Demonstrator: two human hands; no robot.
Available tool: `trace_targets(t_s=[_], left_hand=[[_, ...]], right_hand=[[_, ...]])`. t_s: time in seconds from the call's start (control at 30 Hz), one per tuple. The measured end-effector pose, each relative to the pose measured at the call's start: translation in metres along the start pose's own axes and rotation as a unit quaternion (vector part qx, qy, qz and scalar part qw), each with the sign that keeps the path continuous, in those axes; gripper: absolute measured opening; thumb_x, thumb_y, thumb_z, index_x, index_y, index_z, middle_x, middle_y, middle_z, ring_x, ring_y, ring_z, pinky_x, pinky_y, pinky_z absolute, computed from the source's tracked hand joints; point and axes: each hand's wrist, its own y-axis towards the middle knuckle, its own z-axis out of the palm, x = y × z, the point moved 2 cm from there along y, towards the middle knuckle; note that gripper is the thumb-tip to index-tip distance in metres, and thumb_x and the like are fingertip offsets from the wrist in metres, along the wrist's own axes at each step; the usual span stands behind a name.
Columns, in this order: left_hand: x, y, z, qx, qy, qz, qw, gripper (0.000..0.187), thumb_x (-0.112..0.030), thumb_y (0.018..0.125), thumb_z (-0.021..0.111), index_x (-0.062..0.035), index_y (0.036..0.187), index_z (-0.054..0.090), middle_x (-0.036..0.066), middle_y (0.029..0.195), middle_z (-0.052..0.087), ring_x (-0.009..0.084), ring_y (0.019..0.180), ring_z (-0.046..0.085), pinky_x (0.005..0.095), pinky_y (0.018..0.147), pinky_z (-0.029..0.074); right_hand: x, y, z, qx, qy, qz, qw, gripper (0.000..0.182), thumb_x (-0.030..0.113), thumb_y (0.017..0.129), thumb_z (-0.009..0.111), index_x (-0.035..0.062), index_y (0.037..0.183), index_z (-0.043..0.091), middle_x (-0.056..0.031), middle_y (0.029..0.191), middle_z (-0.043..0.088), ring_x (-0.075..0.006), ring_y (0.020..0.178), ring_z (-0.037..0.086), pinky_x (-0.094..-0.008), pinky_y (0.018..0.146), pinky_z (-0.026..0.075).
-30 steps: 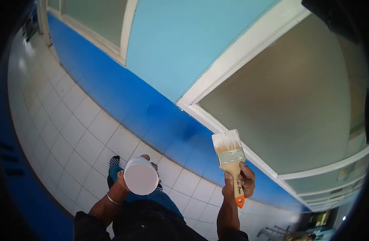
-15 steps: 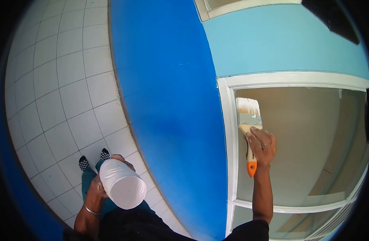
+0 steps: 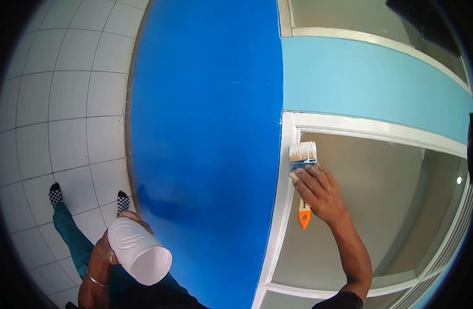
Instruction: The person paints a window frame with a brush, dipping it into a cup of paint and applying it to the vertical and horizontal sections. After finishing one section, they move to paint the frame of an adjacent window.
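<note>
My right hand (image 3: pixel 319 190) grips a flat paintbrush (image 3: pixel 304 164) with a pale handle and an orange end. White paint coats its bristles, which overlap the inner edge of the white window frame (image 3: pixel 288 206) near its upper left corner. Specks of white paint mark the fingers. Low on the left, my left hand (image 3: pixel 106 250) is wrapped round a white plastic container (image 3: pixel 136 247). Its wide open mouth tilts toward me, and part of the hand is hidden behind it.
Bright blue wall (image 3: pixel 205 103) fills the middle, with a light blue band (image 3: pixel 360 77) above the window. Glass (image 3: pixel 381 206) lies within the frame. White floor tiles (image 3: pixel 66 144) run along the left, where my feet in checkered footwear (image 3: pixel 55 195) stand.
The brush has moved left from over the glass onto the frame's edge, and my right arm now bends more. My feet are farther apart. The container appears lower and farther left as the view shifts.
</note>
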Motion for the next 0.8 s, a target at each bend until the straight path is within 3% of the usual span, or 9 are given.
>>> trace_targets(t_s=[0.27, 0.47, 0.53, 0.7, 0.8], left_hand=[[0.087, 0.019, -0.037, 0.023, -0.048, 0.015, 0.998, 0.110, -0.033, 0.042, 0.104, -0.0072, 0.132, 0.047, 0.025, 0.123, 0.061, 0.0367, 0.118, 0.061, 0.0510, 0.104, 0.049], [0.106, 0.025, -0.032, 0.041, -0.034, 0.030, 0.998, 0.109, -0.036, 0.046, 0.103, -0.0076, 0.134, 0.046, 0.024, 0.124, 0.061, 0.0352, 0.118, 0.060, 0.0491, 0.102, 0.049], [0.113, 0.025, -0.036, 0.049, -0.035, 0.038, 0.997, 0.109, -0.036, 0.047, 0.103, -0.0077, 0.135, 0.045, 0.024, 0.124, 0.060, 0.0349, 0.118, 0.060, 0.0485, 0.102, 0.049], [0.122, 0.022, -0.041, 0.027, -0.041, 0.031, 0.998, 0.112, -0.032, 0.039, 0.104, -0.0108, 0.133, 0.049, 0.024, 0.122, 0.062, 0.0362, 0.117, 0.062, 0.0497, 0.098, 0.054], [0.122, 0.022, -0.036, 0.036, -0.026, 0.029, 0.999, 0.110, -0.035, 0.046, 0.103, -0.0077, 0.136, 0.045, 0.024, 0.125, 0.060, 0.0350, 0.120, 0.059, 0.0480, 0.102, 0.049]], right_hand=[[-0.006, 0.003, 0.021, -0.043, -0.099, -0.038, 0.993, 0.019, 0.017, 0.086, 0.075, 0.0169, 0.104, 0.066, 0.0018, 0.115, 0.071, -0.0175, 0.109, 0.064, -0.0621, 0.114, 0.029], [0.005, 0.001, 0.035, -0.050, -0.096, -0.046, 0.993, 0.019, 0.017, 0.085, 0.076, 0.0201, 0.102, 0.068, 0.0047, 0.113, 0.072, -0.0151, 0.108, 0.066, -0.0601, 0.120, 0.020], [0.006, -0.002, 0.040, -0.050, -0.100, -0.049, 0.993, 0.018, 0.017, 0.086, 0.075, 0.0197, 0.102, 0.068, 0.0050, 0.112, 0.072, -0.0149, 0.108, 0.065, -0.0602, 0.119, 0.020], [0.012, -0.014, 0.045, -0.033, -0.095, -0.048, 0.994, 0.015, 0.016, 0.086, 0.074, 0.0184, 0.100, 0.070, 0.0051, 0.109, 0.072, -0.0144, 0.107, 0.065, -0.0594, 0.118, 0.022], [0.015, -0.020, 0.044, -0.015, -0.083, -0.063, 0.994, 0.015, 0.016, 0.085, 0.075, 0.0173, 0.099, 0.069, 0.0039, 0.108, 0.072, -0.0151, 0.104, 0.065, -0.0594, 0.117, 0.024]])
